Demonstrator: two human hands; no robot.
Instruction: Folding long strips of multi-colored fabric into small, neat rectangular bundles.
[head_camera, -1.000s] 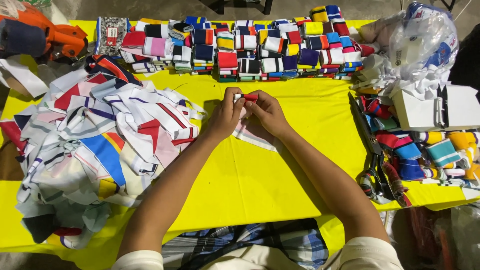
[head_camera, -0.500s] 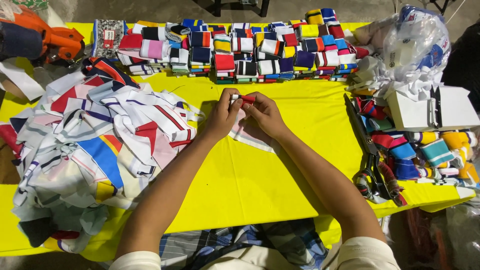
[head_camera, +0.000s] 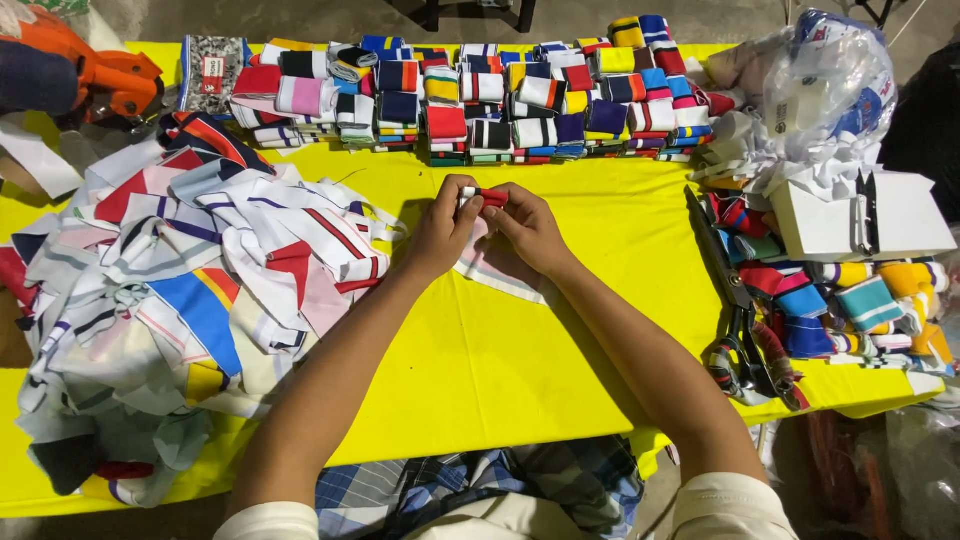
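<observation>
Your left hand (head_camera: 440, 232) and right hand (head_camera: 525, 232) pinch the striped fabric strip (head_camera: 480, 197), fingers closed on it. Its loose tail lies on the yellow table (head_camera: 520, 350); slack grip risks it unfolding.

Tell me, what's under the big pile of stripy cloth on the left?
The stripy cloth pile lies on the yellow table, which shows all around it. Whatever is underneath is covered, so I cannot tell. Both hands, left hand and right hand, hold a small red-and-white strip beside it.
</observation>
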